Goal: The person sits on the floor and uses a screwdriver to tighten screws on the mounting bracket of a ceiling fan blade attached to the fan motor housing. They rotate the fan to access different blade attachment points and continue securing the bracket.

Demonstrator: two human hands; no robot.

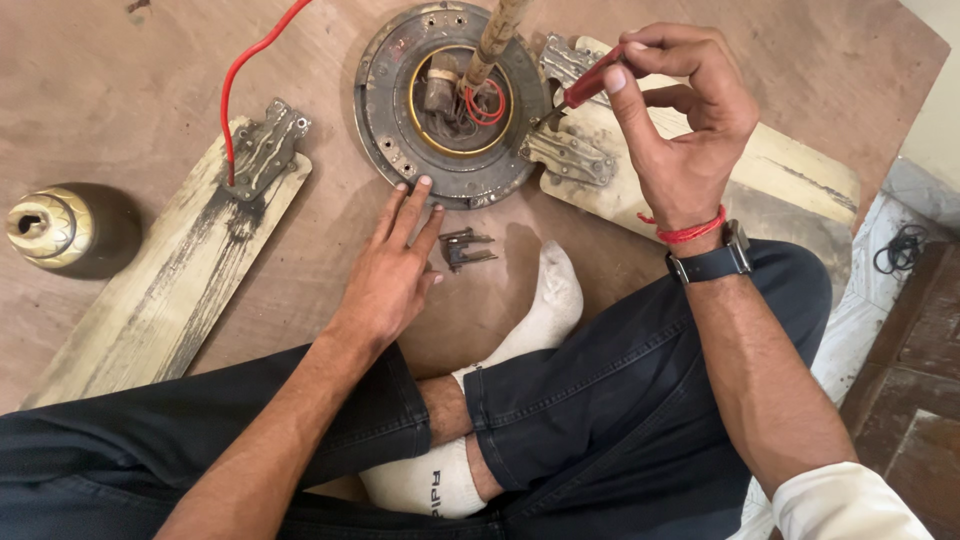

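At upper centre of the head view we see the round fan motor housing (452, 100) lying flat on the wooden board (300, 290) that serves as floor-level work surface, its open face up. Inside that shallow metal dish sit dark windings, a brass-coloured ring, a loop of red wire (487, 103) and a down rod (500, 35) rising toward the top edge of the frame.

Our right hand (680, 120), at upper right, pinches a red-handled screwdriver (585, 88) between thumb and fingers; its long axis slants down and to the left, with the tip at the housing's right rim, by a blade bracket (568, 155). This hand is the one working on the rim.

Our left hand (395, 265) lies open and flat below the housing, fingers spread narrowly and holding nothing, with the fingertips touching its lower rim. Just right of that hand lies a small pile of loose screws (466, 247), near a white sock (545, 300).

A detached fan blade (170, 290) stretches toward lower left, its long axis diagonal, with a second one (790, 175) under the right hand. A brass-coloured canopy cup (50, 227) stands at far left, well apart.
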